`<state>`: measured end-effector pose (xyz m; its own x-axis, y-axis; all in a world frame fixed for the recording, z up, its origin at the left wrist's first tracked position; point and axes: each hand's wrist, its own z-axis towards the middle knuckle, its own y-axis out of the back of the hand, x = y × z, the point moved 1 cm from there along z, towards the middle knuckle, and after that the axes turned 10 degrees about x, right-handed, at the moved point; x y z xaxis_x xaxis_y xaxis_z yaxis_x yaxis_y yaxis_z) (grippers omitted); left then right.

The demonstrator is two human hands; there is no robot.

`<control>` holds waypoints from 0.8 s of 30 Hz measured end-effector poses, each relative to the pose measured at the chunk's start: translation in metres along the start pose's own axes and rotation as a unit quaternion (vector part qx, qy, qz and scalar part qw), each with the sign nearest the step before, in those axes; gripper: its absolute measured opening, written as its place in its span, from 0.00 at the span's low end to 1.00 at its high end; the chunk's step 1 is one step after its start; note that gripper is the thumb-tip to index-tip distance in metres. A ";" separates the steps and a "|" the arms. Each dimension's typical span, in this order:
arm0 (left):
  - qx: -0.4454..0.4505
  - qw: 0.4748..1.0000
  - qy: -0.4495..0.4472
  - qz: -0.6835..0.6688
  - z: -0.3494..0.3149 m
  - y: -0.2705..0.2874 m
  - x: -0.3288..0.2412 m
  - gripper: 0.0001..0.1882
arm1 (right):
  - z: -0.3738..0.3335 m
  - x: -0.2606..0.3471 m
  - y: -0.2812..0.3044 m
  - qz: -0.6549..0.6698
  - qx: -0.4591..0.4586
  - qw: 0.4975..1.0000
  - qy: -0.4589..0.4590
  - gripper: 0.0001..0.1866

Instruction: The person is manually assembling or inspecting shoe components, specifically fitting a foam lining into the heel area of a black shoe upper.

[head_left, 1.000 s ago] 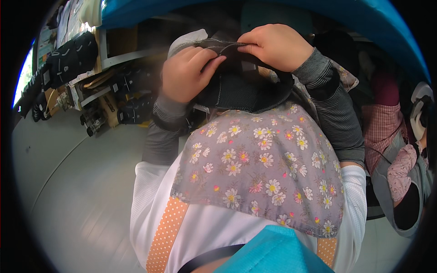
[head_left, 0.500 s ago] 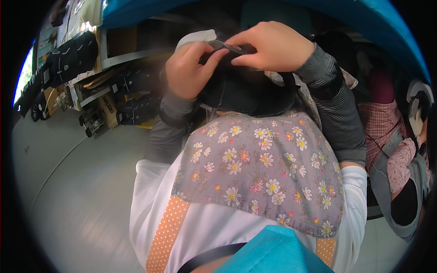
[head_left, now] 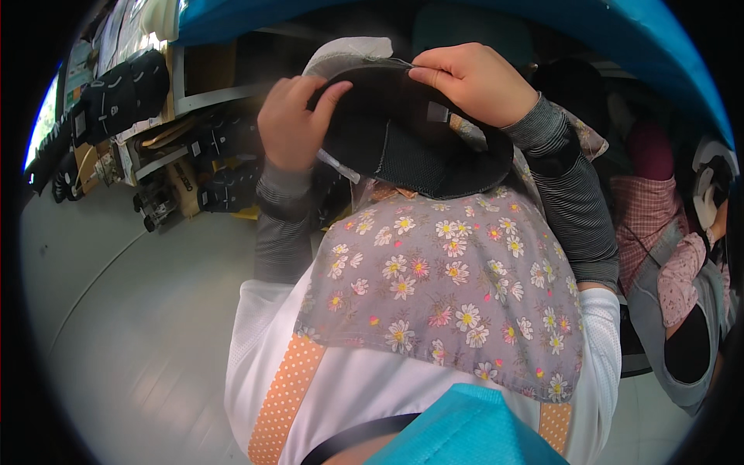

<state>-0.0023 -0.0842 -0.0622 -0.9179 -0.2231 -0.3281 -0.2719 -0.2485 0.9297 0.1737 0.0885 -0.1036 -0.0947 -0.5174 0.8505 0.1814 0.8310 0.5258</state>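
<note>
A round black cap [head_left: 434, 159], partly of mesh, is held up with its hollow side toward me, and a small pale label [head_left: 438, 112] shows inside. Along its far left edge curves a white, brim-like piece [head_left: 349, 50]. My right hand [head_left: 480, 81] pinches the far rim between thumb and fingers. At the left side, my left hand [head_left: 298, 120] has its thumb inside the cap and its fingers outside, loosely around the edge. A narrow whitish strip [head_left: 339, 166] hangs beside the cap near my left wrist.
On the left, several black bundled items [head_left: 124, 97] lie on and below a shelf [head_left: 213, 99]. A blue cover [head_left: 620, 31] arches across the far side. At the right sits another person [head_left: 674, 248] in a pink sleeve. Flowered cloth [head_left: 442, 271] covers my front.
My left thumb has let go its pinch near my right fingers, and the left hand has moved left along the edge. The cap now spreads wider, showing its inside and label.
</note>
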 end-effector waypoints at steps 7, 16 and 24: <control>-0.023 0.997 -0.027 -0.069 0.008 0.006 0.011 0.11 | -0.011 0.001 0.010 0.083 0.020 0.996 -0.012 0.13; 0.067 0.968 0.078 -0.228 0.002 0.026 0.003 0.14 | -0.014 -0.001 0.019 0.141 -0.003 0.990 0.020 0.12; 0.010 0.973 0.001 -0.231 0.009 0.039 -0.012 0.19 | -0.004 0.038 0.018 -0.089 -0.074 0.987 0.115 0.14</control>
<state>-0.0040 -0.0829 -0.0208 -0.6965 -0.0933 -0.7114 -0.6602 -0.3049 0.6864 0.1773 0.0833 -0.0620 0.0841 -0.6997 0.7095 0.3253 0.6923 0.6442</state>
